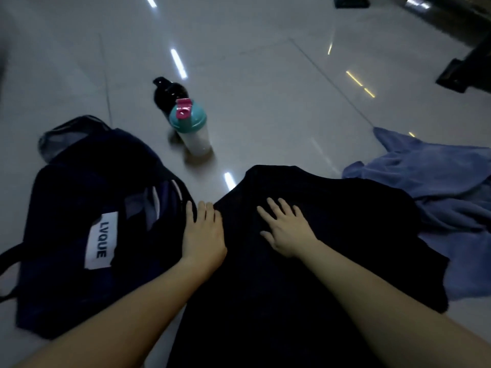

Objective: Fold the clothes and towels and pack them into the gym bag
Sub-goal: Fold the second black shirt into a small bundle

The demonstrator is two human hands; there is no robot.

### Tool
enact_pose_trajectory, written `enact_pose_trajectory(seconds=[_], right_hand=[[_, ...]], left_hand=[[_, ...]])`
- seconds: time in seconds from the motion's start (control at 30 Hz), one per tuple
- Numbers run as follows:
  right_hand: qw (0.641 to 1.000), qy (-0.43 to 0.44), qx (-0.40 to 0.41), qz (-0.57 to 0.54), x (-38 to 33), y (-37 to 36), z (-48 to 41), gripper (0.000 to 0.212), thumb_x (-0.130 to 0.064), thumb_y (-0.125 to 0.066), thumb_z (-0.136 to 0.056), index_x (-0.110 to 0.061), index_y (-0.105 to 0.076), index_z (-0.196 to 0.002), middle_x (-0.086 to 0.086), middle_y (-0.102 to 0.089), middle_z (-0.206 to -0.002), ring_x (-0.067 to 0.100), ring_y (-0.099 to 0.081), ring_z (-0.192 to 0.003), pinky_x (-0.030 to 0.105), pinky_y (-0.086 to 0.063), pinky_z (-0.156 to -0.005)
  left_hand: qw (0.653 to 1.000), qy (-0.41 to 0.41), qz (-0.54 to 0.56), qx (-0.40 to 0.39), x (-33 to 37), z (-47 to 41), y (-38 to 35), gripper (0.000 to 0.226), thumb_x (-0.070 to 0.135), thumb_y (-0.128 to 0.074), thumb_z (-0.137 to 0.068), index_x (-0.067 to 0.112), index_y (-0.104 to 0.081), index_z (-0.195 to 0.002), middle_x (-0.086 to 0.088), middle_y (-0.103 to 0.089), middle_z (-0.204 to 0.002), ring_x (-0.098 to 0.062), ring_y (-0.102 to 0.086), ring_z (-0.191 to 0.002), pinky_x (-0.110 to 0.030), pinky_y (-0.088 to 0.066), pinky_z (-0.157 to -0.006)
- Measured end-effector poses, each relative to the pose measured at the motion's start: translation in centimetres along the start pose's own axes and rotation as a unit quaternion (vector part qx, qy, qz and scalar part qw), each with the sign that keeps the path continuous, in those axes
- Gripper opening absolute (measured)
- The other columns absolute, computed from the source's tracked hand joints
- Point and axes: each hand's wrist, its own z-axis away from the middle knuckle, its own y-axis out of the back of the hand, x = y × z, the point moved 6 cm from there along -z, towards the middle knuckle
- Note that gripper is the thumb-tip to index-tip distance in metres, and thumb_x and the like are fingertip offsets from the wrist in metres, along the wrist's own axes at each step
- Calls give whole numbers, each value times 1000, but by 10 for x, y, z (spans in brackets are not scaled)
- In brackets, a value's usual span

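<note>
Quick count: 2 hands, 1 gym bag, 1 black garment, 1 blue towel, 2 bottles, all on a glossy tiled floor (265, 75).

The black garment (305, 282) is spread out front & centre and runs down to 6 o'clock, off the bottom edge. The right hand (285, 229) is flat on it, palm down, fingers straight and fanned apart, tips pointing to approx. 11 o'clock. It grips nothing and just presses on the cloth.

The left hand (203, 235) lies at 9 o'clock of the right one, near it but not touching. It's palm down too, fingers straight and mostly together, tips at 12 o'clock. It sits on the garment's left edge and holds nothing. Can't tell if it touches the bag next to it. Both forearms are bare, coming up from 7 and 5 o'clock.

The gym bag (79, 208) is over at 9 o'clock, dark navy and slumped flat, just beside the left hand. It has a white label (101, 240) reading LVQUE, a strap looping off the left edge and a grey mesh bit at the top end.

The blue towel (438, 181) is at 3 o'clock, crumpled, w/ the garment's right edge lying over part of it.

The bottles stand at approx. 11 o'clock, well apart from the hands. The shaker bottle (192, 128) is upright w/ a teal lid and pink cap, and the black bottle (167, 92) is right behind it, partly hidden.
</note>
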Motion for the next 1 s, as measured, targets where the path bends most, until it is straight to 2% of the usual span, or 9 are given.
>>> enact_pose_trajectory(seconds=[0.07, 0.17, 0.3, 0.43, 0.53, 0.67, 0.83, 0.93, 1.0], right_hand=[[999, -17, -34, 7, -2, -2, -3, 72, -56, -31, -103, -29, 1, -161, 6, 9, -169, 32, 6, -155, 55, -9, -123], [997, -35, -62, 8, -4, 1, -8, 75, -55, -36, -102, -27, 2, -161, 7, 10, -169, 33, 4, -155, 55, -13, -123], [996, -47, -77, 4, -8, 7, -13, 77, -51, -43, -102, -27, 0, -161, 7, 9, -169, 34, 2, -155, 54, -19, -120], [995, -45, -84, 12, -5, 6, -15, 77, -48, -43, -102, -28, 1, -161, 7, 10, -169, 33, 3, -155, 52, -20, -120], [996, -44, -78, 11, -3, 5, -17, 76, -47, -43, -102, -28, 1, -161, 6, 10, -169, 33, 2, -155, 51, -21, -121], [995, -47, -90, 0, -2, 6, -18, 76, -47, -44, -102, -29, 0, -161, 6, 10, -169, 32, 3, -155, 52, -21, -121], [992, -46, -118, -15, -2, 10, -21, 78, -46, -47, -101, -29, 0, -161, 5, 12, -168, 32, 5, -155, 52, -23, -120], [991, -44, -123, -28, -1, 12, -21, 79, -46, -49, -101, -29, -2, -161, 5, 12, -168, 32, 6, -155, 53, -22, -121], [991, -45, -125, -33, 0, 13, -19, 80, -46, -50, -100, -28, -3, -161, 5, 11, -169, 32, 5, -155, 53, -23, -120]], left_hand=[[998, -8, -54, -41, -20, 10, -19, 72, 44, -28, -101, 3, -14, -158, -24, -12, -164, -42, -2, -153, -65, 6, -119], [992, -15, -102, -68, -46, 15, -40, 86, 59, -24, -98, 5, 1, -161, -26, -8, -165, -44, 4, -153, -71, 10, -113], [992, -20, -104, -64, -73, 8, -51, 76, 47, -23, -100, 19, 16, -160, -22, -5, -167, -44, 3, -154, -74, 9, -111], [990, -36, -109, -86, -84, 3, -61, 79, 43, -28, -102, 26, 25, -157, -19, 5, -168, -44, 5, -154, -77, 9, -110], [986, -31, -126, -103, -88, 0, -64, 78, 36, -29, -102, 21, 23, -158, -19, 7, -168, -42, 9, -154, -77, 5, -111], [983, 24, -133, -125, -109, -8, -63, 73, 31, -25, -102, 9, 15, -159, -19, 6, -168, -39, 9, -155, -74, -2, -114], [977, 46, -132, -161, -131, -11, -67, 78, 30, -32, -103, 15, 21, -158, -22, 8, -167, -40, 9, -154, -73, -2, -116], [960, 98, -175, -194, -137, -14, -61, 75, 35, -30, -103, 5, 8, -160, -24, 1, -167, -42, 3, -154, -74, -5, -115], [960, 124, -165, -188, -129, -20, -46, 73, 39, -34, -101, 1, -10, -159, -26, -14, -164, -44, -9, -152, -74, -5, -115]])
